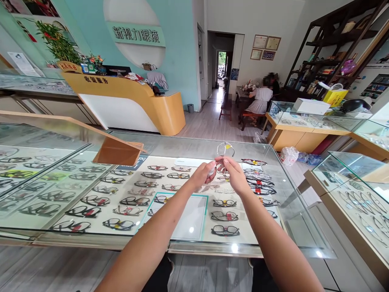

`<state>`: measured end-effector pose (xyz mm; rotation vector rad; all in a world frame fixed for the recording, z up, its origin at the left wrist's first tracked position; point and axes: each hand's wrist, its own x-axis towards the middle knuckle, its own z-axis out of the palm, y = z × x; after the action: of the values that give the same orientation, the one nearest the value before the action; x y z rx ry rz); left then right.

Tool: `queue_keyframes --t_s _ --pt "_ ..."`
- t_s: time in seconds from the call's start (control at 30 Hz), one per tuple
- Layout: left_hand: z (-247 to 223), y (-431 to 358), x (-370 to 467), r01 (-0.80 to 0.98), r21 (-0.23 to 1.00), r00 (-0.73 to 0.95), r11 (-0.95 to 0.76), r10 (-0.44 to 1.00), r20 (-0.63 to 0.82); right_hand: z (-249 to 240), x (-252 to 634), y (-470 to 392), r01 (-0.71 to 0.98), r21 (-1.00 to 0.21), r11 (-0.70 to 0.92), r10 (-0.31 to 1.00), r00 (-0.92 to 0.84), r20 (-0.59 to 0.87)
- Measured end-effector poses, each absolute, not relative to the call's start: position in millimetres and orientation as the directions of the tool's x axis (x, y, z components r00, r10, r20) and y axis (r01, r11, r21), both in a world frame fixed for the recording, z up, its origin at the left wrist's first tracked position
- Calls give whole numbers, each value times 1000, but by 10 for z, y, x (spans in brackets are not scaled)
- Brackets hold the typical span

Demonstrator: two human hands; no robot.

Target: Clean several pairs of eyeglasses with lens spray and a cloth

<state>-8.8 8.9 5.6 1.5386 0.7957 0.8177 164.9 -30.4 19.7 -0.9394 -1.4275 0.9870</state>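
Note:
A pair of eyeglasses (225, 148) with a thin, light frame and a yellow mark on one lens is held up above the glass counter (194, 142). My right hand (230, 168) is closed, its fingers pinching the eyeglasses at their lower side. Close beside it, my left hand (204, 174) is also closed, around something small and whitish whose kind I cannot make out. Under both hands, rows of eyeglasses lie inside the counter, among them a dark pair (225, 230) and a black pair (83, 211). A white sheet with a teal border (191, 217) lies between the rows.
A tilted wood-framed panel (117, 150) stands on the counter at left. Another glass display case (358, 202) is at right. Beyond are a yellow and white reception desk (167, 113), a seated person (263, 95) at a table, and plastic bags (290, 156) on the floor.

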Motion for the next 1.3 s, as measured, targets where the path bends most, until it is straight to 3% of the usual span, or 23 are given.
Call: queue_keyframes --t_s 0.13,0.27,0.37,0.5,1.1,1.2,1.3 --pt "84 165 -190 -36 984 436 -174 883 172 206 1660 -293 -19 -947 320 943 -93 321" --pt "53 400 -404 3 963 115 -268 957 266 193 1679 -267 -43 -950 309 946 -84 312" --pt "-43 631 -583 92 986 -200 -142 967 158 189 1691 -264 -69 -954 292 953 -68 297" --pt "-220 845 -764 168 986 -409 -19 908 87 178 1706 -263 -104 -958 268 960 -55 275" --pt "-447 908 -882 354 934 -525 42 835 162 166 1732 -226 -102 -962 253 964 -55 259" --pt "-263 787 -805 396 918 -627 3 731 268 191 1735 -234 -99 -962 254 965 -47 260" --pt "25 542 -666 516 829 -636 -218 551 541 217 1735 -237 -108 -959 264 964 -8 266"
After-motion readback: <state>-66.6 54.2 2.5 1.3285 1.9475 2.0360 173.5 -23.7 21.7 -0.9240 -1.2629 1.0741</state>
